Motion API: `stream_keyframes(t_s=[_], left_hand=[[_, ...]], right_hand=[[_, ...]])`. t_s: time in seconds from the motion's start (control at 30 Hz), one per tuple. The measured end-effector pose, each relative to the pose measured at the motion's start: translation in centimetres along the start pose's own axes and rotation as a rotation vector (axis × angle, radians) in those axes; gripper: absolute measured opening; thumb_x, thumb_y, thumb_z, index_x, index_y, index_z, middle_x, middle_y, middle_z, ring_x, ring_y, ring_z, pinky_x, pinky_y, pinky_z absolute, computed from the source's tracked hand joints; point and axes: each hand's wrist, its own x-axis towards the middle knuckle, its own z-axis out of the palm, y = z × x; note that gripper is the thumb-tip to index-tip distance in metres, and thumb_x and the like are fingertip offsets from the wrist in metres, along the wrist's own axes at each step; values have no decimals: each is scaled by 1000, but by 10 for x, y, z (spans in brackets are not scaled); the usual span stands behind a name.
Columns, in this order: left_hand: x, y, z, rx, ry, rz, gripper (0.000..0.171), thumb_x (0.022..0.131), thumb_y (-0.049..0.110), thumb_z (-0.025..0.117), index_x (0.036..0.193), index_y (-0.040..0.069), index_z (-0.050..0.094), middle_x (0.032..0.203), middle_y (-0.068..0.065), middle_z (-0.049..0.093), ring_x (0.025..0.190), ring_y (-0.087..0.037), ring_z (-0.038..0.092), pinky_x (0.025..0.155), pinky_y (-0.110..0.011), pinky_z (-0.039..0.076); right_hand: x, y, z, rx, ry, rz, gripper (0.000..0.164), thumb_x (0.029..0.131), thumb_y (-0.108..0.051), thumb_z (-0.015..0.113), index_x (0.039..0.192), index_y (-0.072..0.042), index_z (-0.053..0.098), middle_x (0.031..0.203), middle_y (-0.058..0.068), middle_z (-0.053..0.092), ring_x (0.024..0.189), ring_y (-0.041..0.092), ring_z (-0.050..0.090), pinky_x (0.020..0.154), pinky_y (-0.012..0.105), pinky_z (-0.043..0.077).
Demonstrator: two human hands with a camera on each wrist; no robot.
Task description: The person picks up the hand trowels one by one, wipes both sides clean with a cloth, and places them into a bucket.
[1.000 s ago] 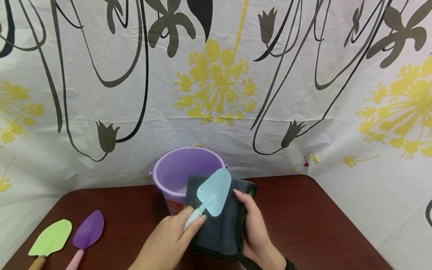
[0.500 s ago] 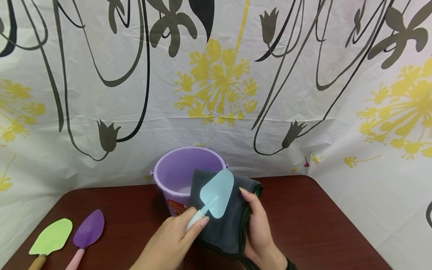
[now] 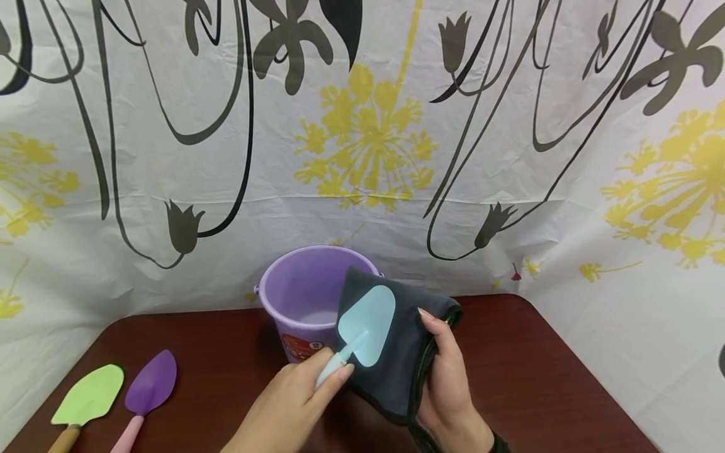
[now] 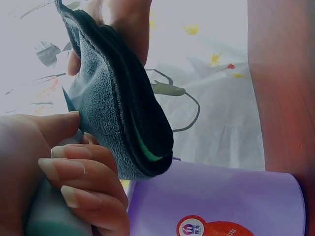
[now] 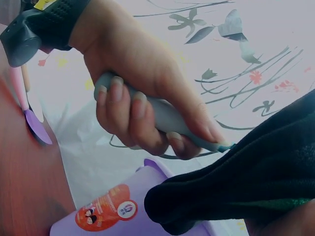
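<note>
My left hand [image 3: 289, 399] grips the handle of a light blue hand trowel [image 3: 370, 324], its blade pointing up and to the right. Behind the blade is a folded dark grey cloth [image 3: 404, 371] with a black edge and a green inside. My right hand [image 3: 450, 384] holds this cloth at its right side, thumb on the front face. In the left wrist view, the left fingers [image 4: 88, 196] curl round the pale handle [image 4: 54, 216]. The right wrist view shows the same handle [image 5: 170, 115] in the left fist, with the cloth [image 5: 246, 177] close by the trowel's neck.
A purple bucket [image 3: 286, 308] with a red label stands at the back middle, partly behind the cloth. On the left of the dark red table [image 3: 221, 377] lie a green trowel [image 3: 90, 396] and a purple trowel [image 3: 150, 384]. A patterned white sheet [image 3: 226, 170] hangs behind.
My right hand has moved to the right with the cloth, whose top left corner now sits higher and further right. My left hand and the light blue trowel have shifted slightly right.
</note>
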Motion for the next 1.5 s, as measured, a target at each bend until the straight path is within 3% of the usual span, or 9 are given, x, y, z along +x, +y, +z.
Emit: stream_keyframes(t_s=[0.13,0.33,0.5,0.8,0.93,1.17,1.4,1.5], left_hand=[[0,-1,1,2,-1,-10,32,101,57,51,84,30,49,65,14,34,54,2,31,56,-20,37],[1,-2,1,15,4,-17,32,101,58,51,84,30,49,65,14,34,56,2,33,57,-21,37],[1,-2,1,30,9,-29,32,100,58,50,85,31,50,64,14,34,55,2,34,56,-21,37],[1,0,3,44,34,2,28,101,56,51,89,32,52,65,15,34,57,2,39,58,-21,37],[0,0,4,52,44,11,28,101,56,51,88,31,51,65,15,33,58,2,40,59,-21,37],[0,0,3,59,5,28,28,102,55,51,89,30,51,65,15,35,58,2,41,59,-20,38],[-2,3,1,41,-42,76,29,102,53,51,88,28,50,65,16,36,58,2,43,57,-20,40],[-3,3,2,38,-61,91,30,102,53,51,87,27,49,63,16,35,54,3,40,54,-20,39]], right_hand=[[-1,-2,-5,40,-44,11,38,113,-30,24,144,-23,45,134,-8,56,118,8,56,108,28,46],[0,-7,-10,134,-67,-77,32,112,-24,25,136,-20,47,119,-6,58,104,10,59,97,27,51],[0,-10,-13,195,-83,-159,35,112,-19,24,143,-20,41,135,-6,56,116,12,61,105,30,49],[0,-8,-13,151,-78,-183,36,112,-20,22,143,-19,40,138,-4,56,119,13,61,107,31,49],[1,-7,-12,145,-90,-142,33,113,-22,23,131,-17,50,121,-4,60,105,13,62,98,30,52],[0,-1,-8,51,-67,-37,38,112,-27,21,131,-17,53,122,-5,58,107,12,59,102,29,49],[2,9,1,-113,129,101,35,110,-36,24,127,-21,50,114,-9,57,103,9,56,99,29,50],[3,14,4,-143,201,146,33,108,-36,23,119,-22,51,110,-10,58,102,6,56,98,27,49]])
